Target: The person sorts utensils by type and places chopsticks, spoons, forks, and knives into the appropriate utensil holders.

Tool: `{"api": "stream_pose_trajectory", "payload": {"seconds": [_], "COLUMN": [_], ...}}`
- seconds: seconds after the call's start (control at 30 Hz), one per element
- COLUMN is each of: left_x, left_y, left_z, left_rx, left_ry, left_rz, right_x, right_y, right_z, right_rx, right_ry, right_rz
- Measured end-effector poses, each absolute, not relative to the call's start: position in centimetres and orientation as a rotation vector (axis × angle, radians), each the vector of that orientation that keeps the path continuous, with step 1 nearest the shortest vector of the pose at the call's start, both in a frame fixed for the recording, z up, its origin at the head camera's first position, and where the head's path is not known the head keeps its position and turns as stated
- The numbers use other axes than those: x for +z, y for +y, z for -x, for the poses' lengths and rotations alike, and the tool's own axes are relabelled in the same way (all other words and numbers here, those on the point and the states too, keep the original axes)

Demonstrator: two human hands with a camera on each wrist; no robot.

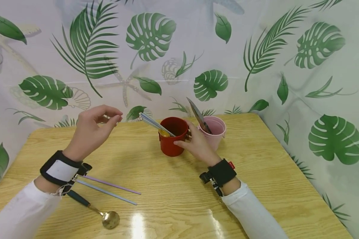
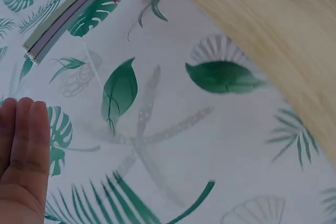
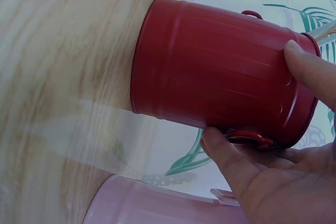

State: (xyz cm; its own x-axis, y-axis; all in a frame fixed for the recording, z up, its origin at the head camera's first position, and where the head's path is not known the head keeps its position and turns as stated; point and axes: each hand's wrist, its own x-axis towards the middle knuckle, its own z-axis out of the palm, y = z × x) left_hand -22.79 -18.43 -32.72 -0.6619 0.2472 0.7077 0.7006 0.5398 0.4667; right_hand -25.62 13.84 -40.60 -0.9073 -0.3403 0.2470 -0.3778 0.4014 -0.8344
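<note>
My right hand (image 1: 198, 145) grips a small red bucket (image 1: 170, 147) near its rim, thumb on the near side and fingers by the side handle, as the right wrist view shows. Out of the bucket's left side leans a bundle of thin pale sticks (image 1: 151, 121), beside a golden rounded piece (image 1: 164, 133). My left hand (image 1: 91, 131) is raised left of the sticks, fingers bent towards the thumb, nothing seen between them. In the left wrist view its fingers (image 2: 23, 140) look fairly straight, apart from the bundle.
Right of the red bucket stands a pink bucket (image 1: 215, 141) with a knife (image 1: 198, 113) leaning out, blade up. Two thin sticks, one purple (image 1: 116, 186) and one blue (image 1: 110, 193), lie front left. Nearby is a gold ladle (image 1: 110, 219), its dark handle partly behind my left wrist.
</note>
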Motion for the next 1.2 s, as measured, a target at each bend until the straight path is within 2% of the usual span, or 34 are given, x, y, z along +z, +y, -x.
{"api": "stream_pose_trajectory", "payload": {"seconds": [0.17, 0.3, 0.53, 0.87, 1.2], "left_x": [-32.5, -33.0, -34.2, -36.5, -40.4], "left_y": [-19.9, -20.7, -21.6, -24.0, -23.5], "left_z": [20.8, 19.5, 17.9, 17.2, 17.0], "left_rx": [-0.732, -0.6, -0.492, -0.563, -0.488], "left_ry": [-2.251, -2.447, -2.724, -2.982, -3.059], "left_rz": [0.955, 1.01, 0.977, 0.84, 0.942], "right_x": [-41.6, -41.6, -41.8, -41.7, -41.4], "right_y": [14.1, 14.2, 14.2, 14.1, 14.0], "right_z": [26.2, 26.3, 26.5, 26.5, 26.2], "right_rx": [1.542, 1.524, 1.514, 1.512, 1.51], "right_ry": [-2.604, -2.604, -2.621, -2.622, -2.631], "right_rz": [-0.665, -0.667, -0.646, -0.655, -0.646]}}
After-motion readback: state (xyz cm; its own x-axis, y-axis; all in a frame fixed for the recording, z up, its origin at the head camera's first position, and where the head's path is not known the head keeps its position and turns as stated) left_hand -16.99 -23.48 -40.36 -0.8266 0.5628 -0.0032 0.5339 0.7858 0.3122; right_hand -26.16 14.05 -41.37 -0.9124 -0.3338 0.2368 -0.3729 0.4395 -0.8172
